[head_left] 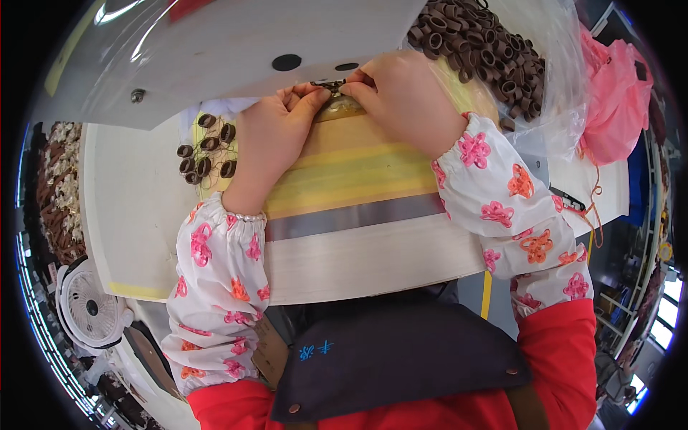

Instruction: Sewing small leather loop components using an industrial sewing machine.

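My left hand (276, 129) and my right hand (401, 89) meet at the far edge of a pale worktable (358, 261). Between their fingertips they pinch a small dark brown piece (330, 86), just under a grey metal plate (236, 50) with dark holes. Both forearms wear white sleeve covers with pink and orange knot patterns. Several small brown rings (208, 147) lie on the table just left of my left hand.
A clear plastic bag full of brown rings (494, 57) sits at the back right. A pink plastic bag (616, 100) lies further right. Yellow and grey tape strips (351, 186) cross the table. A small white fan (89, 304) stands low left.
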The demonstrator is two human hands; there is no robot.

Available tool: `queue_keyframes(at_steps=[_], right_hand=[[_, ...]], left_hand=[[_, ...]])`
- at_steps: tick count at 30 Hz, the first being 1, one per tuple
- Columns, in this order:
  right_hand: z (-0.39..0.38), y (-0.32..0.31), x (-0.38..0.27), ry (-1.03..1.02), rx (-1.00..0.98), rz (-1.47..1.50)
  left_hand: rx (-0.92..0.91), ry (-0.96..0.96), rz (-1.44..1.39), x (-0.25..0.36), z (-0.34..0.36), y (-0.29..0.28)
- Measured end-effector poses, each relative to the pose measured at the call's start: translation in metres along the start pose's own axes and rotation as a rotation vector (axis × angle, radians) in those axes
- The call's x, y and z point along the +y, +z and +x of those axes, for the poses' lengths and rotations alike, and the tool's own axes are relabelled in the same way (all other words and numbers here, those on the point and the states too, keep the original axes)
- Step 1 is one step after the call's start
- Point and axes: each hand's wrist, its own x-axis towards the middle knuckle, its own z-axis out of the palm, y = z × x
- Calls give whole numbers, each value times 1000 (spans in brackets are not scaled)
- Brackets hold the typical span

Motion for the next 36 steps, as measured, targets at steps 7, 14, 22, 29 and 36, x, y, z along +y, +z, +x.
queue_keyframes(at_steps=[7,14,22,29,36], right_hand=[[-4,0,7,22,48,15],[-12,-1,0,-43,47,-77],[-10,-58,35,-54,292,-288],[14,-67,53,-50,275,-574],[30,-66,54,26,70,-739]], left_hand=[[-67,20,12,16,0,2],[73,297,92,5,-3,3],[211,440,360,-19,-39,-45],[292,416,413,-8,-44,-62],[195,678,471,5,-26,-5]])
